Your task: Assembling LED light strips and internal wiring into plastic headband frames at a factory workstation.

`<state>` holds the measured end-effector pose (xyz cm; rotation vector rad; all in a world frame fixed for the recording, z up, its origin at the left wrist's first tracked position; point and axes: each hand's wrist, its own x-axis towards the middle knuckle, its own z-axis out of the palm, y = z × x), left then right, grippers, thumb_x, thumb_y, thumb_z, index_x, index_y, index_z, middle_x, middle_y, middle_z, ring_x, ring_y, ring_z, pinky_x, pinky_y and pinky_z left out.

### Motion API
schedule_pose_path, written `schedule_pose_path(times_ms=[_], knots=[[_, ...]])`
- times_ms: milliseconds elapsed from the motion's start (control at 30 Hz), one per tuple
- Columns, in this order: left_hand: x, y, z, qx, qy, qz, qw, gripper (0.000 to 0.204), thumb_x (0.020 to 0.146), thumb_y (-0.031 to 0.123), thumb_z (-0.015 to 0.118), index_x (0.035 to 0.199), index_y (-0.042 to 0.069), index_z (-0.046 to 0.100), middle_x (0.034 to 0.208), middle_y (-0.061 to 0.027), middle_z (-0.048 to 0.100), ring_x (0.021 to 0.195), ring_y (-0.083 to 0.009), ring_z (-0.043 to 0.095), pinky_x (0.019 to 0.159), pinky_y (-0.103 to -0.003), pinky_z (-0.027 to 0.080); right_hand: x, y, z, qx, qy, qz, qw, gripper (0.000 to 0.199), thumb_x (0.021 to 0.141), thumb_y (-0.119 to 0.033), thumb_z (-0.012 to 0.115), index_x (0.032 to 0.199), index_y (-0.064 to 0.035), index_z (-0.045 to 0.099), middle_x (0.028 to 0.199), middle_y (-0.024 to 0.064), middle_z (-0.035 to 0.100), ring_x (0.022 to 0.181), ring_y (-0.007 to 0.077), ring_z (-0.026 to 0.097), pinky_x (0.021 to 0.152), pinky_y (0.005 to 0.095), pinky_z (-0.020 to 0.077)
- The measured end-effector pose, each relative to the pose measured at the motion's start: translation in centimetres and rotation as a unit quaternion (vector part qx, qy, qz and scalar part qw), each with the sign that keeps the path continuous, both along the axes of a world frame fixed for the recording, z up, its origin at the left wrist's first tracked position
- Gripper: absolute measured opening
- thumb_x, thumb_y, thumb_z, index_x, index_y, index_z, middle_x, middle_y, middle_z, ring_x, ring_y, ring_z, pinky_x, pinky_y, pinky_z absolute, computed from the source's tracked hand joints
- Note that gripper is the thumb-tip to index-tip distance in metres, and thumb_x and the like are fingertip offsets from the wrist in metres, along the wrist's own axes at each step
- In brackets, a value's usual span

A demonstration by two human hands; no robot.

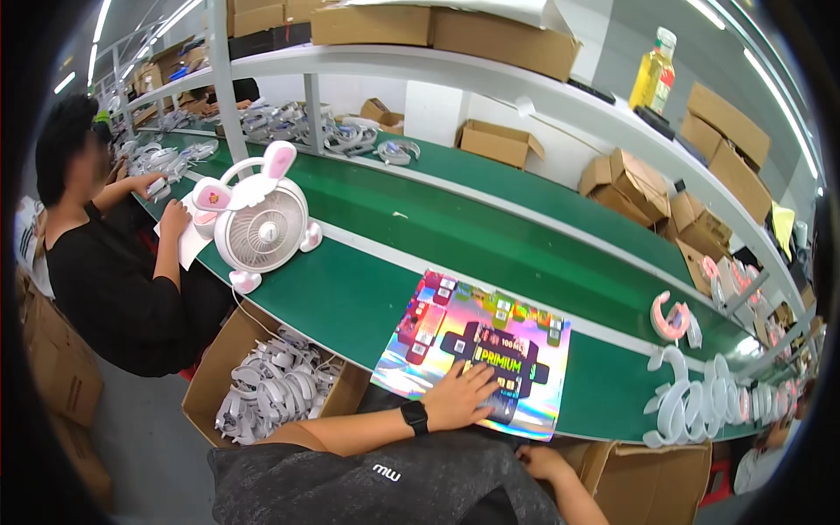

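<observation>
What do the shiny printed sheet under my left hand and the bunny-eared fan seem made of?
Printed sheet: probably coated card or film, glossy and holographic; rainbow glare shows.

Bunny-eared fan: likely moulded plastic, smooth white; its rounded ears and thin-ribbed grille suggest it.

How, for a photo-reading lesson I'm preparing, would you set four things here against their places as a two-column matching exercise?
Things
1. rabbit-eared fan
2. bottle of yellow liquid
3. left hand
4. white plastic parts

Places
A. in an open cardboard box below the bench edge
B. on the white upper shelf
C. lying on the shiny printed sheet
D. on the green bench top, left of the sheet

Right pairs: 1-D, 2-B, 3-C, 4-A
</observation>
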<state>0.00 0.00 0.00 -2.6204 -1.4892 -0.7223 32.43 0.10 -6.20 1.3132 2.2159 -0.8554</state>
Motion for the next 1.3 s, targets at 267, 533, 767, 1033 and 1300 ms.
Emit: schedule_pose_path(times_ms=[267,533,767,1033,1300], knots=[[-0.6,-1.0,0.9,-0.032,-0.008,-0.002,0.999,0.05,0.095,0.042,0.055,0.131,0.007,0.057,0.14,-0.0141,0.052,0.135,-0.0304,0.045,0.109,-0.053,0.032,-0.9,-1.1,1.7,-0.011,0.019,-0.025,0.999,0.028,0.085,-0.044,0.066,0.091,-0.0169,0.07,0.088,0.0103,0.073,0.086,0.0313,0.069,0.078,0.0425,0.0541],[-0.8,-0.3,1.0,-0.065,-0.002,-0.011,0.998,0.053,0.092,0.043,0.06,0.132,0.009,0.057,0.141,-0.0139,0.05,0.135,-0.0299,0.044,0.109,-0.051,0.031,-1.8,-0.8,2.8,-0.002,-0.032,0.015,0.999,0.046,0.08,-0.018,0.061,0.125,-0.0135,0.063,0.118,0.0143,0.069,0.11,0.0325,0.065,0.093,0.0419,0.0516],[-1.8,4.9,6.7,-0.249,0.041,-0.095,0.963,0.045,0.089,0.046,0.063,0.112,0.008,0.066,0.111,-0.0144,0.064,0.103,-0.033,0.063,0.08,-0.046,0.053,-0.9,-1.1,1.5,0.022,0.044,0.026,0.998,0.048,0.081,-0.022,0.062,0.129,-0.0148,0.062,0.124,0.0144,0.066,0.112,0.0328,0.063,0.094,0.0425,0.0517],[-4.7,17.2,3.9,-0.135,-0.004,0.081,0.988,0.051,0.089,0.048,0.063,0.12,0.007,0.066,0.126,-0.0207,0.06,0.121,-0.0379,0.055,0.097,-0.048,0.047,-2.2,-0.7,3.1,0.027,0.009,0.033,0.999,0.047,0.09,-0.041,0.062,0.129,-0.0162,0.061,0.116,0.0139,0.069,0.108,0.0336,0.065,0.092,0.0449,0.0519],[-6.0,19.1,-1.2,-0.091,-0.105,0.103,0.985,0.05,0.086,0.04,0.069,0.123,0.007,0.063,0.138,-0.0221,0.052,0.137,-0.0397,0.041,0.112,-0.049,0.033,-2.2,-1.1,4.5,0.042,0.146,0.012,0.988,0.035,0.091,-0.031,0.063,0.122,-0.013,0.066,0.106,0.014,0.072,0.094,0.035,0.068,0.083,0.0435,0.0549]])
